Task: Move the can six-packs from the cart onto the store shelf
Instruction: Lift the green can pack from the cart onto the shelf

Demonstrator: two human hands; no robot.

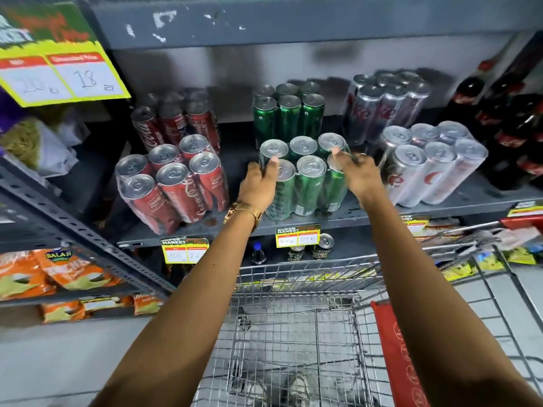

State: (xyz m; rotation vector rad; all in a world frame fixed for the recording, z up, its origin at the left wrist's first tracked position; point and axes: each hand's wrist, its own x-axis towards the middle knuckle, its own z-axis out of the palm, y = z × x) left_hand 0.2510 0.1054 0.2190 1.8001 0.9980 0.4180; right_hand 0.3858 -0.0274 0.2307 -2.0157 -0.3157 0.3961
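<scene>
A green can six-pack (305, 177) stands at the front of the grey store shelf (346, 217), in the middle. My left hand (260, 183) grips its left side and my right hand (355, 171) grips its right side near the can tops. Behind it stands a second green six-pack (289, 113). Two red cola six-packs, the nearer one (173, 186), sit to the left. Two silver six-packs, the nearer one (432, 163), sit to the right. The wire cart (296, 333) below my arms shows no six-packs inside.
Dark cola bottles (511, 124) fill the shelf's right end. Yellow price tags (296, 235) hang on the shelf edge, and a big price sign (58, 74) hangs top left. Orange snack bags (58, 274) lie on a left-hand rack. A red cart seat flap (396, 348) is at the right.
</scene>
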